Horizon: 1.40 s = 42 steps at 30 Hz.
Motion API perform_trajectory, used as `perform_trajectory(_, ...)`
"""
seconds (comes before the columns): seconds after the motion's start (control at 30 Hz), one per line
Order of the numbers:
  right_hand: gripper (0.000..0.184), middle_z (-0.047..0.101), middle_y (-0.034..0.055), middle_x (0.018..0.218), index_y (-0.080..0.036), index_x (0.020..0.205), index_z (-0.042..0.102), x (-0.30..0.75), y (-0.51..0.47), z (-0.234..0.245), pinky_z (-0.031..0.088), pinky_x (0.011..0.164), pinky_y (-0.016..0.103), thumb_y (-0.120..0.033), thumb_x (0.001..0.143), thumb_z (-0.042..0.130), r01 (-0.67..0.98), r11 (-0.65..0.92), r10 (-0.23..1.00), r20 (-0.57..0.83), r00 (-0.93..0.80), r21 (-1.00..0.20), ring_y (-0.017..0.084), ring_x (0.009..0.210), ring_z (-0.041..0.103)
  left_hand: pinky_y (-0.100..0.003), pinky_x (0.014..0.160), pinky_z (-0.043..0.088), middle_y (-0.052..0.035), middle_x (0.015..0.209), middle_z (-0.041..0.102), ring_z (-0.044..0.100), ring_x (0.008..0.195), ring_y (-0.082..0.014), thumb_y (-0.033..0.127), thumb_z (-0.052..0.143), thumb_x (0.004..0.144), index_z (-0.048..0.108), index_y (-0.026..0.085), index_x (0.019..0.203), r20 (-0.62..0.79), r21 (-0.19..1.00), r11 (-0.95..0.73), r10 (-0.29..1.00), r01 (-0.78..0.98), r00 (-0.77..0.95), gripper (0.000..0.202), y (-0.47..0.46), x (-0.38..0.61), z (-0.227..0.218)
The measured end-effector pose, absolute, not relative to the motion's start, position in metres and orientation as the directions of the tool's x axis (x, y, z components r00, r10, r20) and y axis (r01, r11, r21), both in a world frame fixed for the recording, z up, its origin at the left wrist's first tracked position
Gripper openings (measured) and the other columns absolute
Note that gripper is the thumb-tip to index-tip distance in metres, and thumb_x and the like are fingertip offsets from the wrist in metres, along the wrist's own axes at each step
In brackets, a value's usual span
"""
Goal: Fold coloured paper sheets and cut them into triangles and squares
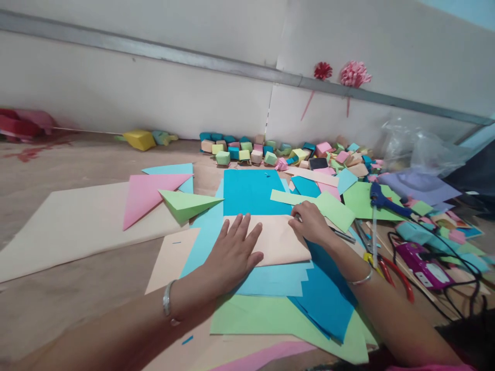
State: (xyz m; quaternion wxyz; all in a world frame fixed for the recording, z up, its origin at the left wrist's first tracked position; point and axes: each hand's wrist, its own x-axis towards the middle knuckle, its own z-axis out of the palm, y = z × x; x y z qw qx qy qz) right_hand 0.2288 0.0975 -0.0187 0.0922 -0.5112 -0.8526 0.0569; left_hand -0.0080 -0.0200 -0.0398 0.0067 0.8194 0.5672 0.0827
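Note:
My left hand lies flat with fingers spread on a folded peach paper sheet, pressing it down. At that sheet's upper right edge, my right hand is closed around what looks like a grey craft knife; its rear end sticks out beneath the wrist, and its front is mostly hidden by the fingers. Behind the peach sheet is a dark blue sheet. Light blue paper and more dark blue paper lie underneath. A pale green strip lies just beyond my right hand.
Pink and green folded papers lie left, over a cream sheet. Several small paper boxes line the wall. At right are a blue glue gun, red-handled pliers, a purple device and black cables.

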Motion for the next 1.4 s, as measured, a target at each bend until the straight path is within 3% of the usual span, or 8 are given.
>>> perform_trajectory(0.23, 0.023, 0.061, 0.0043, 0.083, -0.019, 0.104, 0.062, 0.235, 0.099, -0.015, 0.032, 0.068, 0.028, -0.024, 0.082, 0.058, 0.845, 0.476, 0.877, 0.064, -0.476, -0.243, 0.019, 0.081, 0.051, -0.057, 0.113, 0.020, -0.0154, 0.156, 0.029, 0.023, 0.144, -0.0343, 0.043, 0.043, 0.095, 0.036, 0.023, 0.146, 0.099, 0.079, -0.369, 0.927, 0.926, 0.361, 0.055, -0.021, -0.009, -0.033)
perform_trajectory(0.4, 0.007, 0.059, 0.0058, 0.082, -0.019, 0.078, 0.060, 0.237, 0.100, -0.016, 0.031, 0.066, 0.028, -0.026, 0.080, 0.058, 0.838, 0.481, 0.872, 0.046, -0.487, -0.255, 0.019, 0.080, 0.050, -0.056, 0.113, 0.020, -0.0147, 0.156, 0.029, 0.023, 0.144, -0.0343, 0.042, 0.044, 0.095, 0.035, 0.022, 0.146, 0.091, 0.086, -0.367, 0.929, 0.926, 0.360, 0.056, -0.022, -0.009, -0.032)
perform_trajectory(0.6, 0.016, 0.059, 0.0019, 0.074, -0.019, 0.093, 0.060, 0.237, 0.097, -0.014, 0.027, 0.058, 0.027, -0.021, 0.079, 0.053, 0.830, 0.481, 0.870, 0.033, -0.493, -0.282, 0.017, 0.069, 0.049, -0.057, 0.113, 0.018, -0.0159, 0.156, 0.028, 0.023, 0.144, -0.0352, 0.043, 0.044, 0.095, 0.034, 0.021, 0.147, 0.075, 0.088, -0.366, 0.930, 0.926, 0.360, 0.057, -0.021, -0.008, -0.030)
perform_trajectory(0.83, 0.011, 0.054, 0.0048, 0.072, -0.020, 0.067, 0.051, 0.234, 0.095, -0.011, 0.028, 0.061, 0.029, -0.022, 0.077, 0.054, 0.837, 0.479, 0.877, 0.095, -0.471, -0.266, 0.019, 0.072, 0.047, -0.059, 0.113, 0.018, -0.0168, 0.156, 0.027, 0.023, 0.144, -0.0366, 0.043, 0.044, 0.096, 0.036, 0.021, 0.145, 0.092, 0.099, -0.386, 0.921, 0.917, 0.378, 0.055, -0.022, -0.009, -0.035)
perform_trajectory(0.97, 0.014, 0.054, 0.0013, 0.068, -0.021, 0.072, 0.052, 0.225, 0.078, 0.000, 0.032, 0.059, 0.028, -0.024, 0.085, 0.048, 0.802, 0.506, 0.861, 0.139, -0.489, -0.316, 0.016, 0.065, 0.048, -0.058, 0.113, 0.022, -0.0171, 0.156, 0.027, 0.019, 0.145, -0.0367, 0.045, 0.049, 0.094, 0.036, 0.020, 0.145, 0.211, 0.120, -0.401, 0.904, 0.908, 0.371, 0.059, -0.019, -0.012, -0.025)
perform_trajectory(1.1, 0.014, 0.065, 0.0021, 0.084, -0.022, 0.098, 0.060, 0.213, 0.052, 0.015, 0.044, 0.071, 0.027, -0.026, 0.090, 0.050, 0.549, 0.635, 0.764, 0.334, -0.552, -0.543, 0.015, 0.075, 0.058, -0.056, 0.115, 0.021, -0.0181, 0.152, 0.034, 0.019, 0.145, -0.0364, 0.048, 0.057, 0.090, 0.040, 0.013, 0.143, 0.385, 0.130, -0.396, 0.865, 0.909, 0.321, 0.066, -0.013, -0.015, 0.010)
perform_trajectory(1.27, 0.033, 0.067, 0.0018, 0.090, -0.027, 0.120, 0.057, 0.206, 0.028, 0.018, 0.049, 0.078, 0.030, -0.025, 0.087, 0.059, 0.321, 0.641, 0.741, 0.456, -0.492, -0.697, 0.017, 0.084, 0.063, -0.054, 0.106, 0.034, -0.0033, 0.097, 0.075, 0.067, 0.097, -0.0231, 0.028, 0.053, 0.095, 0.069, 0.023, 0.106, 0.369, 0.298, -0.491, 0.850, 0.818, 0.376, 0.020, -0.014, -0.019, 0.034)
perform_trajectory(1.4, 0.035, 0.066, 0.0019, 0.085, -0.024, 0.116, 0.060, 0.204, 0.025, 0.018, 0.050, 0.073, 0.031, -0.029, 0.082, 0.068, 0.209, 0.485, 0.838, 0.383, -0.388, -0.849, 0.017, 0.077, 0.061, -0.045, 0.096, 0.045, 0.0007, 0.074, 0.074, 0.066, 0.066, -0.0152, 0.022, 0.053, 0.092, 0.072, 0.023, 0.088, 0.392, 0.397, -0.487, 0.856, 0.778, 0.336, 0.020, -0.017, -0.018, 0.032)
